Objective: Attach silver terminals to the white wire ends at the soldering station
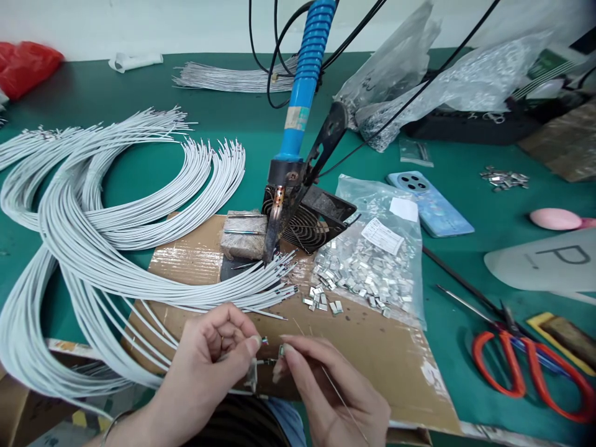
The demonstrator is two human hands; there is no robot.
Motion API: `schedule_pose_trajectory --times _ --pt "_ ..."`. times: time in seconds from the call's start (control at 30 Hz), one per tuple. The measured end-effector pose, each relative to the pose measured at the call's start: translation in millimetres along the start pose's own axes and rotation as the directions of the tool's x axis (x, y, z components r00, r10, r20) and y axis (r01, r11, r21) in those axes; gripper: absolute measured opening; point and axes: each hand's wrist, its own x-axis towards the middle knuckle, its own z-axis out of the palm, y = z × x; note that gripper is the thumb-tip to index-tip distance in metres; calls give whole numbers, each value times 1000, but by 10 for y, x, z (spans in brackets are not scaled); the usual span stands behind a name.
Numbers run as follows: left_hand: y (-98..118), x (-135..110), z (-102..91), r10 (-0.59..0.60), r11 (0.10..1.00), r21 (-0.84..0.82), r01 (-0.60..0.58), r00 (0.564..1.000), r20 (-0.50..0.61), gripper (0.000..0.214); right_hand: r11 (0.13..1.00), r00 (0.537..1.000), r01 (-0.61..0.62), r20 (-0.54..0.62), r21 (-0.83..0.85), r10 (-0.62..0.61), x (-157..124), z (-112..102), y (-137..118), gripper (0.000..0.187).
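Small silver clip (281, 351) pinched in the right hand (330, 385), just beside a white wire (264, 341) clamped in the left hand (200, 366), with many coiled white wires (139, 226) and a clear plastic bag (354, 192) of clips seemingly left.

This is a small electronics workshop, set up for wire work at a table (447, 155) covered with a green mat. A soldering iron (298, 93) stands beside a small fan (307, 223) on a sheet of cardboard (372, 366), with bundles of white wires (84, 248) curving across the mat, a plastic bag of metal clips (367, 273) next to them, and orange-handled scissors (510, 366) nearby.
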Motion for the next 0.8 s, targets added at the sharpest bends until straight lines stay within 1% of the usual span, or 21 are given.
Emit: schedule_pose_trajectory --times 0.17,0.27,0.33,0.43,0.6,0.73,0.8 --pt "-60 -2 -32 14 1000 14 -13 999 -37 25 974 982 -182 -33 134 188 18 39 -21 8" --pt "-51 -1 -46 11 1000 15 -11 1000 -18 24 960 969 -232 -44 156 241 35 31 -40 6" --pt "-33 2 -44 17 1000 20 -17 1000 -18 26 969 976 -209 -38 129 216 56 12 -49 6" --pt "-9 6 -31 24 1000 19 -24 999 -25 27 985 989 -150 14 86 149 95 -7 -61 8" --pt "11 18 -8 20 1000 -12 -20 1000 2 23 979 984 -172 75 111 165 133 13 -82 6" --pt "39 54 7 31 1000 -4 -31 1000 -2 21 990 985 -132 118 52 125 158 18 -71 8" --pt "56 69 15 34 999 10 -34 999 -5 20 991 983 -131 138 37 125 173 12 -57 8"
